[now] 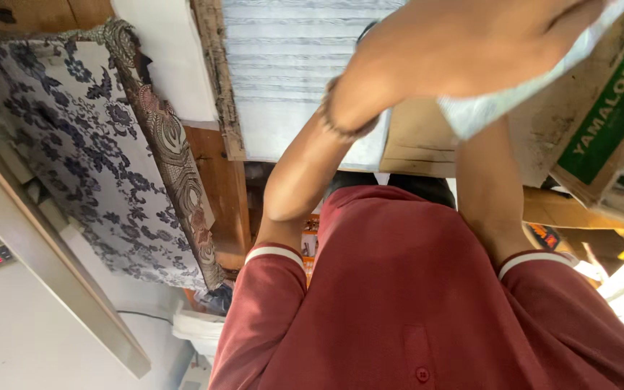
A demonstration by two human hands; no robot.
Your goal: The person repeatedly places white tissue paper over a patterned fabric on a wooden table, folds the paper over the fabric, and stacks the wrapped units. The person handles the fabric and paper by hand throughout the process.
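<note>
My left hand [456, 50], with a bead bracelet at the wrist, reaches across the top of the view and grips a white, faintly patterned bag or cloth [485, 108]. My right forearm [485, 188] rises under that white piece, which hides the right hand along with my left hand. Both arms come out of the short sleeves of a dark red polo shirt [413, 289] that fills the lower middle of the view.
A worn cardboard box with a green label [601, 123] sits at the right, beside flat cardboard [413, 137]. A blue-and-white floral cloth [88, 144] and a brown patterned cloth [175, 159] hang at the left. A white ribbed panel [283, 65] and a wooden post [222, 180] stand in the middle.
</note>
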